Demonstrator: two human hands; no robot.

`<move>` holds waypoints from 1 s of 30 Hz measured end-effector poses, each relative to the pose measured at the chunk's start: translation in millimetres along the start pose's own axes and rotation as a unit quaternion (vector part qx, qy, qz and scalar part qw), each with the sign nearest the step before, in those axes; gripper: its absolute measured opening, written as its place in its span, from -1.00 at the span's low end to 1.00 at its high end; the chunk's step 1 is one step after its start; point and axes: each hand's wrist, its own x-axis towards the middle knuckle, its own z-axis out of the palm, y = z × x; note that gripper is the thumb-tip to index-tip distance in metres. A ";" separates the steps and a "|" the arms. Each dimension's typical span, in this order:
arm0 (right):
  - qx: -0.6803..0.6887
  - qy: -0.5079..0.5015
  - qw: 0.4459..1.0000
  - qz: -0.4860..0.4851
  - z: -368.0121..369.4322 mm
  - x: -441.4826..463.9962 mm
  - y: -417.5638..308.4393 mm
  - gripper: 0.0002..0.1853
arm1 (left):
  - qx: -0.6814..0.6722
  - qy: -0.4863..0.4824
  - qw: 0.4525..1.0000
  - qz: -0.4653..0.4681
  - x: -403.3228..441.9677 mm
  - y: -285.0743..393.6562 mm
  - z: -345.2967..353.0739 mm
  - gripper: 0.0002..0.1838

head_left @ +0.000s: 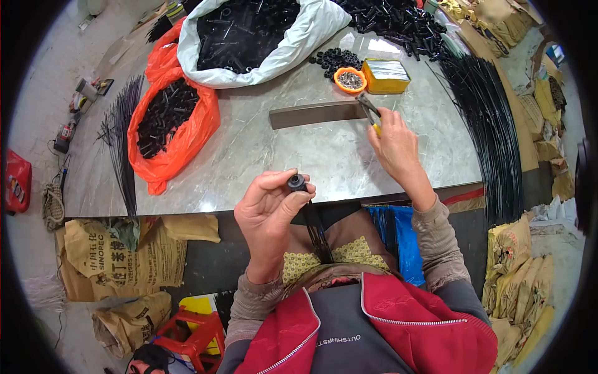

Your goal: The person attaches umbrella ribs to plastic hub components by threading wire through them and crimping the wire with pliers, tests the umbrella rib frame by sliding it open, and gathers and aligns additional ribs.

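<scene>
Near the table's front edge, my left hand point(271, 209) pinches a small round black part point(296, 182), its ring-shaped end facing up. Thin black strands point(319, 234) hang below it over my lap. My right hand point(397, 146) is closed around pliers point(369, 109) with yellow on the handle. The tips of the pliers are at the right end of a flat grey-brown bar point(317, 115) lying on the table. Just beyond them are an orange bowl point(337, 76) of small metal pieces and a yellow box point(387, 85).
A white sack point(274, 71) and a red bag point(208, 115) hold black parts at the back and left. Small black rings point(336, 60) and a pile of black pieces point(398, 25) lie behind. Long black strands point(489, 118) line the right edge, others point(123, 143) the left.
</scene>
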 end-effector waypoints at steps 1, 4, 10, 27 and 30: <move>-0.019 0.000 1.000 -0.001 6.4 2.1 1.6 -0.60 | -0.003 -0.001 1.000 0.000 0.8 -0.5 -0.3 -0.69; -0.057 -0.010 0.998 0.000 18.5 7.1 4.8 -0.61 | -0.010 0.000 1.000 0.001 2.7 -0.7 -3.1 -0.69; -0.076 0.009 0.996 -0.049 7.8 26.3 5.6 -0.70 | -0.017 -0.003 1.000 -0.004 5.7 -3.8 -8.8 -0.69; -0.216 -0.042 0.948 -0.231 56.0 147.6 18.8 -0.94 | -0.018 0.004 1.000 -0.007 5.5 -1.4 -6.3 -0.68; -0.220 -0.039 0.945 -0.239 54.1 148.0 21.0 -0.95 | -0.019 0.006 1.000 -0.011 3.2 -0.5 -5.4 -0.68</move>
